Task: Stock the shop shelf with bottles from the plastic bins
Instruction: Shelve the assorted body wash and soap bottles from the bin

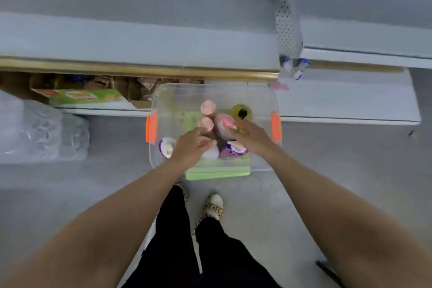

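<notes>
1. We have both hands down in the clear bin [261,100], which sits low in front of the grey shelf [140,37] with the bottles packed upright inside.
2. Our left hand [191,145] reaches the pink-capped bottles [206,123]. Our right hand [253,135] lies beside the yellow bottle [242,112]. Blur hides the fingers, so we cannot tell whether either grips.
3. We should wrap each bottle's body below the cap, then lift straight up, clear of its neighbours.

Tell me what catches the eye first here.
A clear plastic bin with orange latches sits at centre, holding pink-capped bottles and a purple bottle. The left hand and right hand reach into it from below. A grey shelf spans the top.
</notes>
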`<act>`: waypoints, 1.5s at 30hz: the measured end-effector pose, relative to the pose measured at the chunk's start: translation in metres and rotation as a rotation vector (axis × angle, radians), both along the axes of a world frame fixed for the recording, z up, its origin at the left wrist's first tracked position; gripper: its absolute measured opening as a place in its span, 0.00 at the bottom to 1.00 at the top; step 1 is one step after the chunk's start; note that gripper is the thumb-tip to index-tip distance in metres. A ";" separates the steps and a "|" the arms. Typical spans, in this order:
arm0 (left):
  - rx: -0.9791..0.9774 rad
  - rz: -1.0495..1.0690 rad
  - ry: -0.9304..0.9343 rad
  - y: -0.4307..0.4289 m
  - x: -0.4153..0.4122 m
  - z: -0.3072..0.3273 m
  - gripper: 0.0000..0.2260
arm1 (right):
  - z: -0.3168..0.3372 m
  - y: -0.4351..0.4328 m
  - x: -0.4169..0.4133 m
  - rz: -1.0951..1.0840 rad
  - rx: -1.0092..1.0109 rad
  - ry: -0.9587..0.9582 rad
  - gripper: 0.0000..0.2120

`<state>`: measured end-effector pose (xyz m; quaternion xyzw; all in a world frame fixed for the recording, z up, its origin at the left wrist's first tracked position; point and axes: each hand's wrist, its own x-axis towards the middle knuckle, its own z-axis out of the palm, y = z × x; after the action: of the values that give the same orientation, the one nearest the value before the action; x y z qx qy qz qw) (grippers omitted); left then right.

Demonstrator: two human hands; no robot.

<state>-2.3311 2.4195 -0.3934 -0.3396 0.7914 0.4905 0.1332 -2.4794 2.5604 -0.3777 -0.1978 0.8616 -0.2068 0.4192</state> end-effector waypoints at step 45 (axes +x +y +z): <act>0.634 0.428 0.130 0.028 0.003 0.024 0.16 | 0.042 -0.024 -0.013 -0.404 -0.395 -0.384 0.22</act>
<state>-2.3283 2.4472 -0.3689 -0.4070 0.5186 0.7481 0.0758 -2.4924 2.5362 -0.3356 -0.0582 0.7321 -0.4821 0.4777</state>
